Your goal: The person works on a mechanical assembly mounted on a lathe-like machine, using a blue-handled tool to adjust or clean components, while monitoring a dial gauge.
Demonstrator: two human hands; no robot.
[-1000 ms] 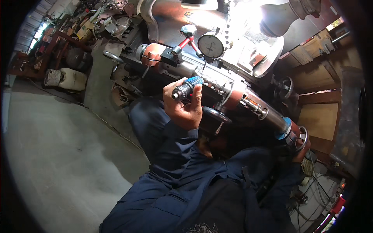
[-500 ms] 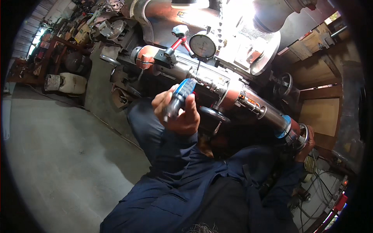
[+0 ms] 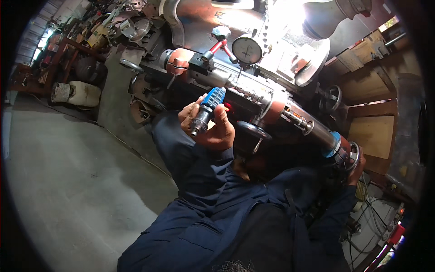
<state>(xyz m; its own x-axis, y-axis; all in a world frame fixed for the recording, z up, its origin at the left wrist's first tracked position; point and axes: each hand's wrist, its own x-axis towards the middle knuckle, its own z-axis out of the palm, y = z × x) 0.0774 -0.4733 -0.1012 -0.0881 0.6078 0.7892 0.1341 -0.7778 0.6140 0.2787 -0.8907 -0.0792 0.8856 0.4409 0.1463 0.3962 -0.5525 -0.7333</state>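
Observation:
My left hand (image 3: 213,129) grips a short blue-and-black hand tool (image 3: 209,108). Its blue end has rows of pale flecks, and its dark end has a ribbed collar and a metal tip; its exact kind is unclear. My right hand (image 3: 359,168) is closed round the rim of a tailstock handwheel (image 3: 354,156), partly hidden by it. Beyond the held tool, a slim stepped metal shaft (image 3: 251,94) lies along a lathe-like machine. A dial indicator (image 3: 247,49) on a red-jointed arm (image 3: 220,44) stands over it, its stem reaching down toward the shaft.
A chrome handwheel (image 3: 253,130) with a handle juts out below the machine. At upper right, a bright lamp (image 3: 319,19) glares over a round metal plate (image 3: 312,63). A dirty pale jug (image 3: 84,94) and piled parts stand left, on concrete floor (image 3: 77,181). Cables (image 3: 369,213) hang lower right.
The tool in my left hand has tilted, showing more of its blue flecked side. The machine has shifted slightly right and down in view. My right hand stays on the handwheel.

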